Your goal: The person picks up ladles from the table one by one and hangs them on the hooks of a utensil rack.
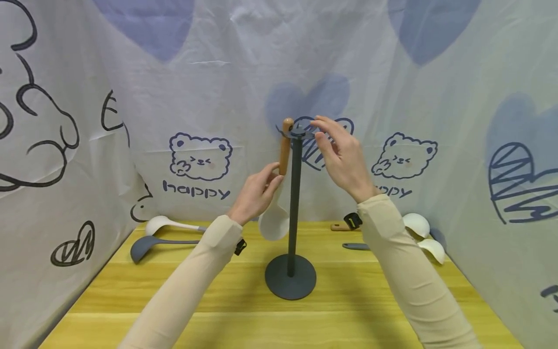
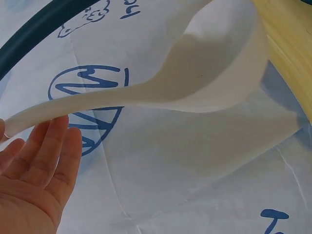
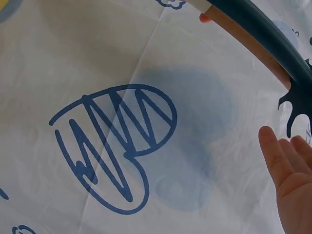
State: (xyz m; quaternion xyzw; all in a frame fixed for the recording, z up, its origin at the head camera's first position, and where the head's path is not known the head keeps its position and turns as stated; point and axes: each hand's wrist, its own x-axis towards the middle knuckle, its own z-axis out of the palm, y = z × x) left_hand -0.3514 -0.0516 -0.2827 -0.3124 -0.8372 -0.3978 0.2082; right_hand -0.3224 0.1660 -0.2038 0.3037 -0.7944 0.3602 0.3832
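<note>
A left hand [image 1: 256, 192] pinches a wooden-handled white ladle [image 1: 274, 225] at the left of a dark stand [image 1: 294, 203]; a right hand [image 1: 342, 156] is raised beside the stand's top. On the counter [image 1: 244, 325], 2 ladles [image 1: 147, 247] lie far left, utensils [image 1: 416, 225] far right.

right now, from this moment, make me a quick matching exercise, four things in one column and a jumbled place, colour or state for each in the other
Things:
1. upright ladle
2. stand
3. right grip
4. nearer ladle of the left pair

Places and states:
A. blue-grey, lying on the table
B. empty, near the hooks
C. in the left grip, wooden handle up
D. standing on a round base

Pairs: 1-C, 2-D, 3-B, 4-A
</note>
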